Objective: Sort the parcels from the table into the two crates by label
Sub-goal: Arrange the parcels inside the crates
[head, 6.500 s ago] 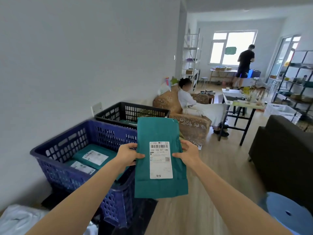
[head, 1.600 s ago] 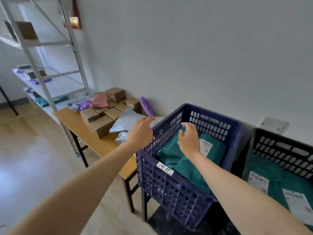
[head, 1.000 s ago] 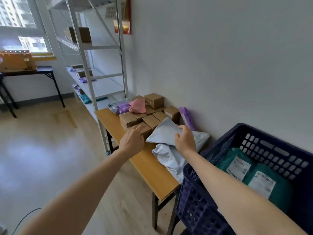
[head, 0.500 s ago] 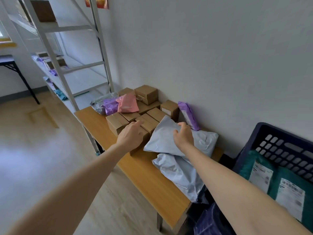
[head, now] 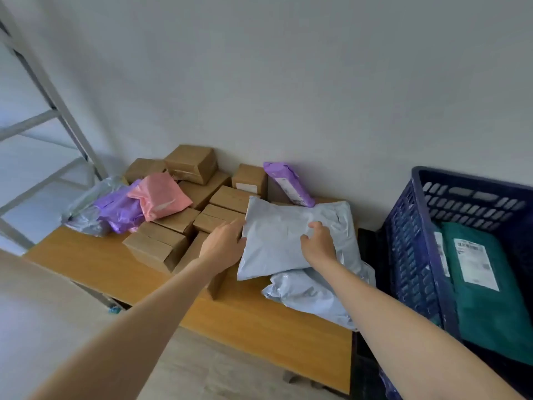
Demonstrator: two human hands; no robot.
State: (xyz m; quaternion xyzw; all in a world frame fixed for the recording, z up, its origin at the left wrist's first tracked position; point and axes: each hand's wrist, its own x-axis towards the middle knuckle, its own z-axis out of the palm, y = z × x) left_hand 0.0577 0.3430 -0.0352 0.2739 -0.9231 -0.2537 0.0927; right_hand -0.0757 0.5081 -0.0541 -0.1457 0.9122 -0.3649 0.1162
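1. Head view, edges and room: the worktop [head: 259, 327] shows bare wood along its near edge, in front of the grey parcel [head: 277, 241]. Its right end stops just beside the blue crate [head: 409, 255], which stands right of the grey parcel. The wall [head: 288, 82] closes the far side behind the parcel.
2. Head view, things around: cardboard boxes [head: 161, 243] crowd the worktop left of the grey parcel, and the nearest ones touch its left edge. A pink parcel [head: 160, 196] and a purple bag [head: 118, 209] lie farther left, on and beside the boxes. A purple parcel [head: 288, 183] leans on the wall just behind the grey parcel. A second grey bag [head: 311, 295] lies under the parcel, sticking out toward the near right. Green parcels [head: 490, 307] with white labels lie inside the crate. A metal shelf rack [head: 57, 105] stands far to the left.
3. Head view, hands: the left hand [head: 223, 241] is released, with fairly straight fingers touching the grey parcel's left edge. The right hand [head: 318, 243] rests on top of the parcel with bent fingers. I cannot tell whether it pinches the film.
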